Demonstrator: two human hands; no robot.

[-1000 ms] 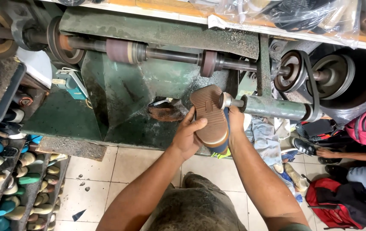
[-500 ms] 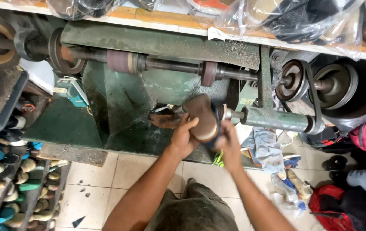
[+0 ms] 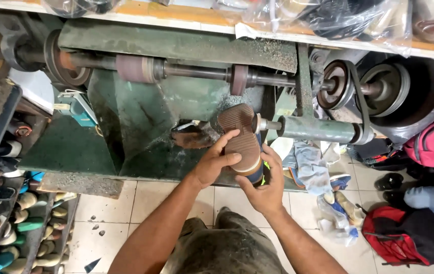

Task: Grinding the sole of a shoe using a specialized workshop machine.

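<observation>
Far left of frame: racks of sandals (image 3: 4, 223) stacked by the floor, well apart from the work; upper left to centre: long shaft (image 3: 186, 71) of the green finishing machine (image 3: 141, 116) with a pinkish sanding drum (image 3: 135, 68) and a smaller wheel (image 3: 238, 79).

Centre: shoe (image 3: 241, 138), ribbed brown sole up, toe pointing to top of frame, side edge against the small spindle head (image 3: 258, 123) on the lower shaft. Left hand (image 3: 216, 163) wrapped over the sole's left side, fingers closed firm across the tread; right hand (image 3: 263, 186) cupped under the heel end, fingers closed on it, thumb side hidden.

Step, as I read it: trimming or sanding the sole edge at the spindle; next calls for rotating the shoe steadily, light even pressure, fingertips kept off the head.

Right: belt pulleys (image 3: 374, 91); rags (image 3: 310, 167) below; red bag (image 3: 409, 238) lower right.
</observation>
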